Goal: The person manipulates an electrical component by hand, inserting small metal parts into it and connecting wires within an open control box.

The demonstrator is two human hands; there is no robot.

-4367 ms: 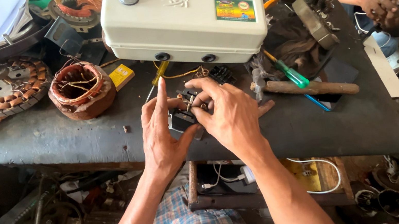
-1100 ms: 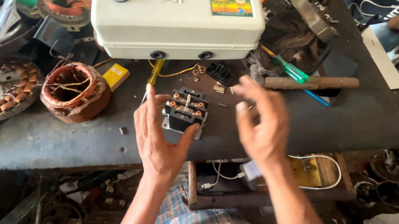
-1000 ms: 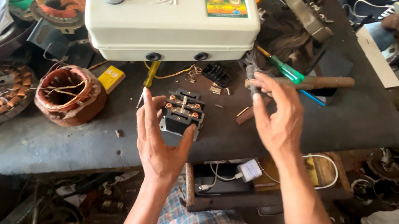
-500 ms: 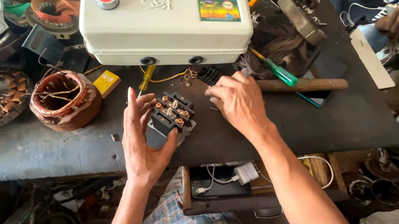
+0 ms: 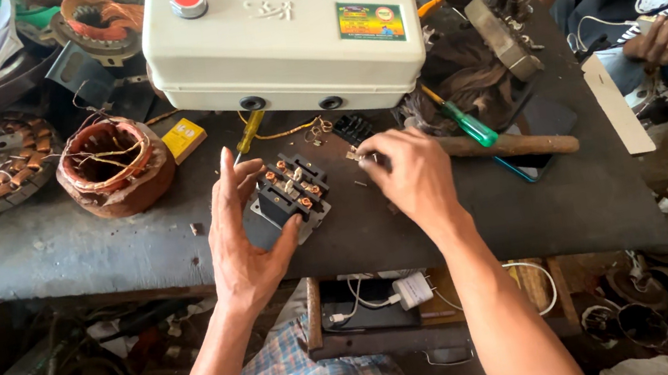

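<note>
A small black electrical contactor block (image 5: 291,192) with copper screw terminals lies on the dark workbench (image 5: 56,253). My left hand (image 5: 243,235) cups it from the left, thumb under its near edge and fingers up along its side. My right hand (image 5: 412,175) rests on the bench just right of the block, its fingertips pinched on a tiny metal part (image 5: 353,156), too small to identify. A small black piece (image 5: 352,128) and a curl of copper wire (image 5: 314,129) lie just beyond it.
A cream control box (image 5: 282,38) with a red button stands behind. A copper-wound stator (image 5: 113,164), a yellow-handled screwdriver (image 5: 248,132), a green-handled screwdriver (image 5: 464,124) and a wooden handle (image 5: 511,145) lie around. Another person's hand (image 5: 666,41) works at the right.
My right hand came back down from the air and reached forward to the bench beside the block. My left hand stayed on the block, which shifted slightly with the camera.
</note>
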